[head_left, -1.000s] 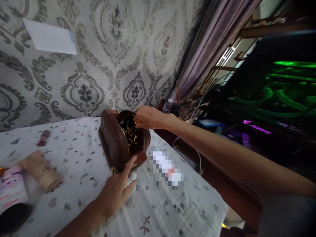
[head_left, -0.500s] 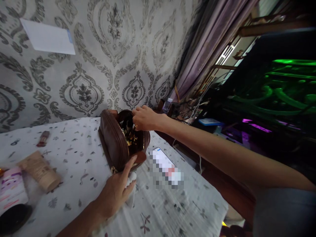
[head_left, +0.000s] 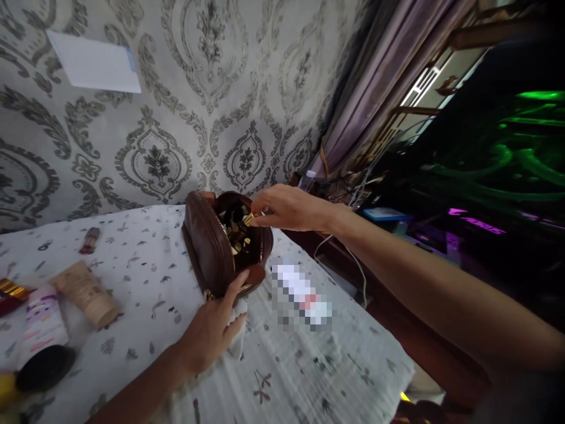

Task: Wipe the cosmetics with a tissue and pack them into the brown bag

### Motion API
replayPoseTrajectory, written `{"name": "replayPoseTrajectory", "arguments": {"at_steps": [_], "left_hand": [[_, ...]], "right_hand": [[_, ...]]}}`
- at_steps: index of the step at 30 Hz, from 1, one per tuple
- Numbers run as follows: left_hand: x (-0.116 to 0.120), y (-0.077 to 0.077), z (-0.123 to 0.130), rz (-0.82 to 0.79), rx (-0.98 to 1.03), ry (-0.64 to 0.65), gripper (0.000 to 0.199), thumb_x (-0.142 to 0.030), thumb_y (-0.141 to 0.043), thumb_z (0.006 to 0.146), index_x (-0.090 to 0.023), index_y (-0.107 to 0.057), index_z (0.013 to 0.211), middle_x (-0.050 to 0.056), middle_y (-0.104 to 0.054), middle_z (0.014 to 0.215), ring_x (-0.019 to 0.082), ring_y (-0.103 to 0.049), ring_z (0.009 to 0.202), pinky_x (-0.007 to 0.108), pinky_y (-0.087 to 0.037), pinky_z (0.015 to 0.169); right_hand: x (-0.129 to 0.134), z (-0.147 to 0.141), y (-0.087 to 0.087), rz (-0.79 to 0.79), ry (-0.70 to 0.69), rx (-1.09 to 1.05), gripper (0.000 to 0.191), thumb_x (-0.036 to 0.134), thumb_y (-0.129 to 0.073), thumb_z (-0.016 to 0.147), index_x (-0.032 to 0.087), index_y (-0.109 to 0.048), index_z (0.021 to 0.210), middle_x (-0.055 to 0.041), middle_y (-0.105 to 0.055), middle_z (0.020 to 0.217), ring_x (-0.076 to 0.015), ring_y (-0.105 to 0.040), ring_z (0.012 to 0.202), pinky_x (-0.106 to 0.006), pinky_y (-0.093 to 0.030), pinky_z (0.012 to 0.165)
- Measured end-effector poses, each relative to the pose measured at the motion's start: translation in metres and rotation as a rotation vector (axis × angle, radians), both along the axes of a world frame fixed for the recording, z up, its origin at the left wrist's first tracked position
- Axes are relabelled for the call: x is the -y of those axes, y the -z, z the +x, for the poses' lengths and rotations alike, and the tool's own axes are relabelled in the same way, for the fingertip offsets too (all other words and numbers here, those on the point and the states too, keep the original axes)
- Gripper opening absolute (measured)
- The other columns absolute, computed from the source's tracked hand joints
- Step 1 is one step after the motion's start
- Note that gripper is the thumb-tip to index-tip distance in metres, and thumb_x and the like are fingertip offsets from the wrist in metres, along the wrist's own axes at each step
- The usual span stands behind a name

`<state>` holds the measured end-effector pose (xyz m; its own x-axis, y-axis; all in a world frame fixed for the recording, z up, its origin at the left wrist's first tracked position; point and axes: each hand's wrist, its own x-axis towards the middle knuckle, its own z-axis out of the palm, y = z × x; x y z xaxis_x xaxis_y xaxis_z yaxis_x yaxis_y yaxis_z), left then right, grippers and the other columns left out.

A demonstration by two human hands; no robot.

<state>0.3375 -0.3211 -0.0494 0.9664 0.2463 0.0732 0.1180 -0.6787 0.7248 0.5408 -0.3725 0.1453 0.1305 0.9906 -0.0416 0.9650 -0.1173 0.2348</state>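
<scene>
A brown makeup bag (head_left: pixel 206 235) stands unzipped on the patterned sheet, with several gold and black items (head_left: pixel 241 241) inside. At its opening, my right hand (head_left: pixel 282 207) pinches a small gold tube (head_left: pixel 249 219) between thumb and fingers; its far end is hidden among the contents. My left hand (head_left: pixel 212 330) is at the bag's near end, one finger stretched along the brown end tab (head_left: pixel 255 275). Its other fingers curl around a crumpled white tissue (head_left: pixel 239 330), partly hidden beneath them.
On the left lie a beige tube (head_left: pixel 88 297), a white and purple tube (head_left: pixel 44 321) with a black cap, a red and gold item (head_left: pixel 11 294) and a small dark red tube (head_left: pixel 90 240). A blurred phone (head_left: pixel 304 294) lies right of the bag. The patterned wall (head_left: pixel 207 129) rises behind.
My right hand has drawn back a little, up and right from inside the bag, and the gold tube now shows in its fingers. The left hand stays at the bag's end. The view has shifted slightly.
</scene>
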Motion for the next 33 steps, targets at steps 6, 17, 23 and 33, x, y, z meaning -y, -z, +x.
{"name": "replayPoseTrajectory", "arguments": {"at_steps": [6,17,23,33], "left_hand": [[-0.008,-0.032,-0.007,-0.092,0.134,-0.124,0.051,-0.041,-0.045,0.096,-0.024,-0.043,0.144,0.0,-0.067,0.08,0.018,-0.061,0.065,0.028,-0.051,0.068],[-0.043,-0.06,-0.021,-0.228,0.225,-0.402,0.039,-0.055,-0.057,0.085,-0.02,-0.063,0.101,-0.003,-0.055,0.071,0.012,-0.045,0.056,0.019,-0.035,0.046],[-0.045,-0.036,-0.034,-0.241,0.128,-0.337,0.045,-0.059,-0.056,0.085,-0.019,-0.062,0.104,-0.004,-0.051,0.065,0.013,-0.043,0.056,0.019,-0.035,0.046],[-0.042,-0.02,-0.04,-0.226,0.0,-0.259,0.039,-0.055,-0.049,0.091,-0.021,-0.061,0.105,-0.005,-0.051,0.064,0.014,-0.047,0.057,0.021,-0.039,0.05]], "right_hand": [[0.02,-0.005,0.001,0.09,0.043,-0.075,0.026,0.038,-0.058,0.095,0.018,-0.075,0.094,-0.004,-0.073,0.088,-0.0149,-0.063,0.079,-0.024,-0.03,0.059],[0.013,-0.013,0.007,0.08,0.128,0.04,0.024,0.034,-0.058,0.093,0.02,-0.074,0.104,-0.0096,-0.074,0.104,-0.0237,-0.068,0.099,-0.028,-0.045,0.071],[-0.008,-0.011,0.028,0.051,0.091,-0.004,0.028,0.034,-0.059,0.092,0.018,-0.071,0.111,-0.0132,-0.074,0.11,-0.0282,-0.068,0.107,-0.033,-0.052,0.08],[-0.032,-0.003,0.038,0.024,0.087,0.022,0.031,0.034,-0.06,0.09,0.016,-0.07,0.114,-0.0158,-0.074,0.11,-0.0295,-0.068,0.112,-0.033,-0.055,0.086]]}}
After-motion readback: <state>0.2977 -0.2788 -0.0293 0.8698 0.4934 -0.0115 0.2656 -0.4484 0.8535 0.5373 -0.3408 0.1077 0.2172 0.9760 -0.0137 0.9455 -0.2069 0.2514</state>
